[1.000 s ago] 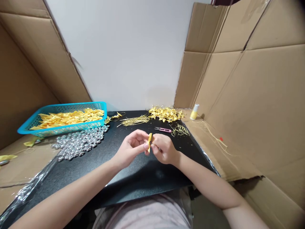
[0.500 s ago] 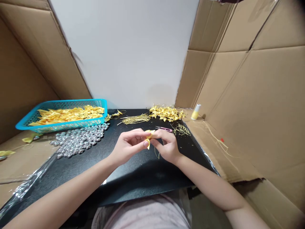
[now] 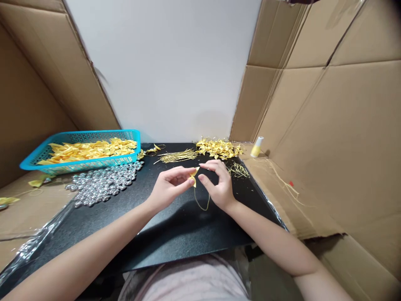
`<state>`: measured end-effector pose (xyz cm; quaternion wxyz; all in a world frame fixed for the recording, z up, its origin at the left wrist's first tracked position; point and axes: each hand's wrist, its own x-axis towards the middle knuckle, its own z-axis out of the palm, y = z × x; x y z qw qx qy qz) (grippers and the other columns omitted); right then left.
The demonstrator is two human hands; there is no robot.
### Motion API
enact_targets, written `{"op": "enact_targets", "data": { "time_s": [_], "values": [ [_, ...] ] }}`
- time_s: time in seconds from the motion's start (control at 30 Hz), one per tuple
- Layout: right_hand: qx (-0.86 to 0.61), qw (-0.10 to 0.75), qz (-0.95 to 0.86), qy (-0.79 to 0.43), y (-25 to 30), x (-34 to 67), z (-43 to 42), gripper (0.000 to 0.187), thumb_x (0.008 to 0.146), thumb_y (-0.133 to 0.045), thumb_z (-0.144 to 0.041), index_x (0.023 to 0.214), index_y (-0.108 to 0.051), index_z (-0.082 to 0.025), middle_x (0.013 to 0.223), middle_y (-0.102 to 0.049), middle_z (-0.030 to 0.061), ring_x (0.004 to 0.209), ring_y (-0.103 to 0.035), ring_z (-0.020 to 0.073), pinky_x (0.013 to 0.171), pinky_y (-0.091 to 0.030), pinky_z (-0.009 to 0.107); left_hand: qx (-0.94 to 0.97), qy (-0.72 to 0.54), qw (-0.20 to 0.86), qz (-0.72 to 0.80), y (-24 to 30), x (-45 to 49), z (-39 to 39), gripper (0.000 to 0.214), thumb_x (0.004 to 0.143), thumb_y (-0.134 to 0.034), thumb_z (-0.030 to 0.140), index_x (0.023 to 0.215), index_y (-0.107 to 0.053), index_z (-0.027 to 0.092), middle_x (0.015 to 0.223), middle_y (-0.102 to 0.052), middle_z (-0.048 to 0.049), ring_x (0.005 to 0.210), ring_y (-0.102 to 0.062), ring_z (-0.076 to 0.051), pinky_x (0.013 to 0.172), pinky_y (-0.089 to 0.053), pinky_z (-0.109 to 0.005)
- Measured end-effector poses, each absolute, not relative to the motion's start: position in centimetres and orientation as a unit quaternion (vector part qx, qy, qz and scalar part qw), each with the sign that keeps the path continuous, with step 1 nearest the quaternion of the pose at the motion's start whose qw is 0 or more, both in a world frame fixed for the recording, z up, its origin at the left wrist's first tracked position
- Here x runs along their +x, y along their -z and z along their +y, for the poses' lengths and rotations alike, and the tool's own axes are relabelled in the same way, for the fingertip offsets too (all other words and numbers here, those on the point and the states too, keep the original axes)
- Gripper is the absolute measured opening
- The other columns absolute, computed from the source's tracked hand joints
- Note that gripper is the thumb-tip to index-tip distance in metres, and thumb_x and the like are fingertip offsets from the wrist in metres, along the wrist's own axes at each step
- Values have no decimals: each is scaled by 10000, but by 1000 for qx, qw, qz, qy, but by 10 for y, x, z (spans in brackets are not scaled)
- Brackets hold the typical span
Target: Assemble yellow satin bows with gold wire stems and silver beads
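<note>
Over the middle of the black table [image 3: 175,242], my left hand [image 3: 171,186] pinches a small yellow ribbon bow [image 3: 194,175] between thumb and fingertips. A thin gold cord [image 3: 205,209] hangs in a loop below the bow, towards my right hand. Just to the right, my right hand [image 3: 219,184] is open, its thumb and fingers apart and facing the bow. Part of the bow is hidden behind my left fingers. The scissors beyond my right hand are covered by it.
At the left a blue basket [image 3: 138,144] holds yellow ribbon pieces, with silvery beads [image 3: 103,182] heaped before it. Gold cords [image 3: 178,156], a pile of yellow bows [image 3: 219,148] and cord scraps [image 3: 238,170] lie farther back. A thread spool [image 3: 257,147] stands right. Cardboard walls [image 3: 338,138] surround the table.
My right hand has let go of the bow and drawn slightly away with its fingers spread. The cord loop now hangs in plain sight. My left hand keeps its pinch.
</note>
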<state>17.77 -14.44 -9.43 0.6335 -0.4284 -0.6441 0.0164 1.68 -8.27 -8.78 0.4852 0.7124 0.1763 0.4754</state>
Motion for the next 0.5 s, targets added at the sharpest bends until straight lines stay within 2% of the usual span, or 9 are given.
{"op": "enact_targets", "data": {
  "time_s": [0.13,0.3,0.43,0.5],
  "values": [
    [-449,605,-657,-14,94,177,-141,90,767,-729,-214,855,-721,-233,898,-631,27,871,-578,174,853,-431,357,746,-485,419,180,91,18,-80,253,738,-754,262,982,-758,193,742,-647,-28,632,-589,-110,581,-523,-217],
    [-479,596,-640,-78,102,174,-134,18,767,-733,-212,771,-716,-215,869,-622,15,849,-572,158,865,-416,353,771,-471,383,193,96,17,-75,267,760,-727,257,1018,-749,188,735,-641,-25,636,-593,-111,593,-521,-221],
    [-461,623,-615,-144,106,178,-127,110,822,-670,-271,745,-661,-193,888,-626,31,881,-584,162,849,-435,344,768,-453,406,198,101,19,-73,279,754,-727,255,1024,-747,189,742,-642,-19,643,-597,-111,596,-518,-220],
    [-431,650,-598,-185,104,181,-126,176,847,-636,-348,771,-627,-190,883,-633,39,825,-590,149,761,-471,308,765,-443,420,204,104,20,-72,269,747,-728,270,1001,-751,183,735,-648,-19,638,-596,-114,594,-517,-224]
  ]
}}
